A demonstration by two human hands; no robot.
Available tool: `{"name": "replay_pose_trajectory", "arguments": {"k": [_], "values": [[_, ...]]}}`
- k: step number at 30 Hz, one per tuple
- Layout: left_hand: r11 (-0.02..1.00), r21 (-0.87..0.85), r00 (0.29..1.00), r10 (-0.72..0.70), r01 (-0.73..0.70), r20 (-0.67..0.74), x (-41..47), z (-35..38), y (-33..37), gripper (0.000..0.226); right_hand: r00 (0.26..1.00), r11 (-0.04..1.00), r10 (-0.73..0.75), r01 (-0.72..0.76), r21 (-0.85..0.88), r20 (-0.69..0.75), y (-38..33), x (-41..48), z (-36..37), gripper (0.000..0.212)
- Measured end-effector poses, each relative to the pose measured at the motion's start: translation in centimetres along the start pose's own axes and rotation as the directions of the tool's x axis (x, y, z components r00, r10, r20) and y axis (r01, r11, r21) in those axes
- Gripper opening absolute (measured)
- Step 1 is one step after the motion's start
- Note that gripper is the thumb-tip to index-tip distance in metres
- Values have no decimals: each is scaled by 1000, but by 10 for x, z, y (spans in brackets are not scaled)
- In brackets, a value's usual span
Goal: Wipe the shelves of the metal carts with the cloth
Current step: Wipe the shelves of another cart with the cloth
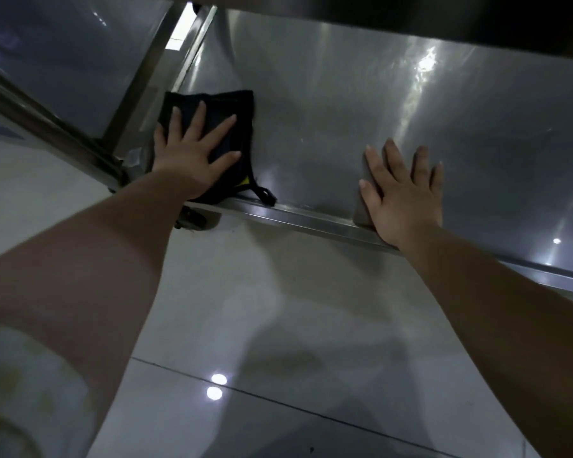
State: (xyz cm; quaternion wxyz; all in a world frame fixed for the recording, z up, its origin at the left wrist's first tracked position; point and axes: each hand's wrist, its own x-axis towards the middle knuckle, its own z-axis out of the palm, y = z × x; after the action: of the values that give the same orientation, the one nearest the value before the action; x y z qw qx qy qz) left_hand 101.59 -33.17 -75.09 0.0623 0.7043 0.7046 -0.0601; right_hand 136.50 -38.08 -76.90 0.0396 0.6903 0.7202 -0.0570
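Item: cloth (pixel 225 104), black, lay flat beneath my left hand (pixel 192 160), fingers spread and pressing it onto the shelf (pixel 344 110) at its near left corner, beside the cart post (pixel 153 77). My right hand (pixel 407 200) rested open, bare, on the front edge. Everything beyond my palms looked unwiped; most work probably remained.

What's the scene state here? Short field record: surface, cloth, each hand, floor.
surface: shiny stainless steel cart shelf, seen from above
cloth: black folded wiping cloth, at the shelf's near left corner, a loop hanging over the front rim
left hand: left hand flat on the cloth, fingers spread, pressing, no closed grip
right hand: right hand flat on bare shelf near the front rim, empty
floor: glossy pale tiled floor below
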Motion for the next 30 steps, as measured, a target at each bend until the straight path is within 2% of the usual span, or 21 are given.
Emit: {"name": "replay_pose_trajectory", "arguments": {"k": [3, 7, 10, 14, 19, 21, 27, 30], "values": [[1000, 0, 1000, 18, -18, -9, -3, 1, 42, 65, 1000, 1000, 7, -7, -4, 7, 0, -1, -3, 60], [971, -7, 971, 237, -237, -14, -23, 5, 132, 67, 1000, 1000, 11, -11, -5, 28, -1, -3, -4, 60], [956, -26, 956, 293, -294, -17, -38, 9, 163, 71, 1000, 1000, 9, -9, 21, 30, 2, -4, -4, 61], [957, -45, 958, 285, -287, -38, -25, 4, 119, 73, 1000, 999, 4, -5, 35, 31, 4, -2, -5, 60], [998, -67, 1000, 14, -14, 10, -10, -2, -1, 68, 1000, 999, 8, -9, 39, 10, 4, -1, -3, 59], [999, -29, 999, -21, 21, 27, -12, -2, -26, 68, 1000, 999, 13, -13, 32, 11, 3, -1, -3, 59], [1000, -9, 1000, 8, -8, 11, -25, 2, 14, 69, 999, 1000, 20, -20, -13, 25, -2, -1, -1, 60], [993, 21, 993, 112, -113, 21, -32, 3, 74, 71, 999, 1000, 18, -17, -26, 30, -2, -1, -1, 60]]}}
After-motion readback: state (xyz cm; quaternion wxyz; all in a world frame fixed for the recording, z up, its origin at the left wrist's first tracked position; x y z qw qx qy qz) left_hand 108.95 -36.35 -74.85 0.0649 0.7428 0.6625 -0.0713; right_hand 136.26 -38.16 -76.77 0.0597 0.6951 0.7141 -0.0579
